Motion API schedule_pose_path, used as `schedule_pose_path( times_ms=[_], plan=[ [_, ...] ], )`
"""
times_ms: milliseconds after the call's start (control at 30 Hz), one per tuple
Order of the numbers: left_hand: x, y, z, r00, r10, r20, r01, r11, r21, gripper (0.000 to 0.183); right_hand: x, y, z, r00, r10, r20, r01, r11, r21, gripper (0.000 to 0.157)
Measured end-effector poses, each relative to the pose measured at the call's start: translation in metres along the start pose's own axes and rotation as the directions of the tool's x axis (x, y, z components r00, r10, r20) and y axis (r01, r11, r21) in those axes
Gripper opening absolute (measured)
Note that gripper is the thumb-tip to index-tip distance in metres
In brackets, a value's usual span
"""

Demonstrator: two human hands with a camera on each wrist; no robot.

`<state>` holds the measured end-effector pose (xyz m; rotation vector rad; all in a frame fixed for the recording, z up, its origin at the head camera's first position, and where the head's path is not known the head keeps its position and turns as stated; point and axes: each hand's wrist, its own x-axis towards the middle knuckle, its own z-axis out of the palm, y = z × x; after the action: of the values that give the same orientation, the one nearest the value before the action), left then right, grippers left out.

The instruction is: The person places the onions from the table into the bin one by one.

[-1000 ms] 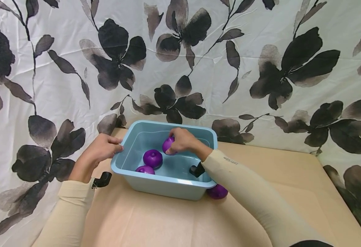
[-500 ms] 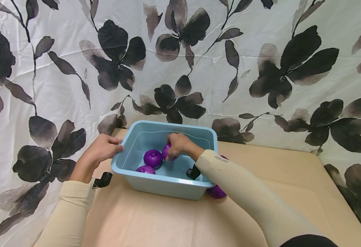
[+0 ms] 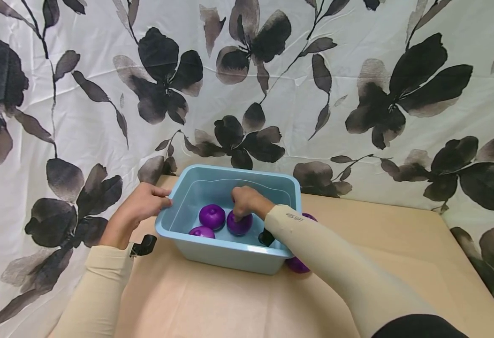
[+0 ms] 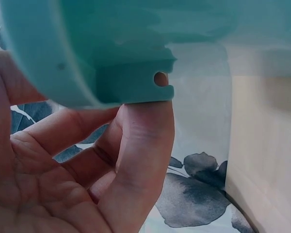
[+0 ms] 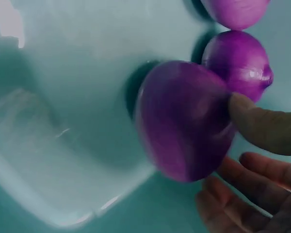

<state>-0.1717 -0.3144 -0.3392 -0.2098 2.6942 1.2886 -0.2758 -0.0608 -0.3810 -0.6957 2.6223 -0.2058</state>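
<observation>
My left hand (image 3: 146,203) pinches the left rim of a light blue plastic basin (image 3: 230,253); in the left wrist view its fingers are bent under the basin's edge (image 4: 136,82). Inside the basin, my right hand (image 3: 248,202) is over a shiny purple onion (image 3: 240,225) on the floor. The right wrist view has the thumb (image 5: 262,124) touching that onion (image 5: 184,126), while the other fingers are loosely spread at its lower side. Left of it sit a second purple onion (image 3: 212,217) and a third, lighter one (image 3: 202,232), partly hidden by the near wall.
Another purple onion (image 3: 298,265) lies on the tan tabletop (image 3: 213,300) beside the basin's right end, partly behind the right sleeve. A bit of purple (image 3: 309,217) shows beyond that sleeve. A floral cloth (image 3: 297,98) hangs behind the table.
The right hand has lowered the onion to the basin floor, and its fingers have loosened from it. The onion now stands more upright beside the others. The left hand keeps its place on the rim.
</observation>
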Motion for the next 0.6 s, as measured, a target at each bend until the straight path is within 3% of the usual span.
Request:
schedule_pose_path(
  times_ms=[267, 433, 600],
  plan=[
    [-0.002, 0.002, -0.001, 1.000, 0.009, -0.001, -0.009, 1.000, 0.016, 0.044, 0.000, 0.004, -0.002, 1.000, -0.001, -0.001, 0.001, 1.000, -0.005, 0.042],
    [-0.003, 0.003, 0.000, 1.000, 0.001, -0.001, -0.001, 1.000, 0.013, 0.044, -0.005, 0.004, -0.012, 0.999, -0.042, -0.012, 0.043, 0.996, 0.080, 0.052],
    [-0.003, 0.005, 0.000, 1.000, -0.006, 0.003, 0.006, 1.000, 0.013, 0.045, -0.020, -0.001, -0.028, 0.991, -0.129, -0.028, 0.132, 0.969, 0.207, 0.051]
  ],
)
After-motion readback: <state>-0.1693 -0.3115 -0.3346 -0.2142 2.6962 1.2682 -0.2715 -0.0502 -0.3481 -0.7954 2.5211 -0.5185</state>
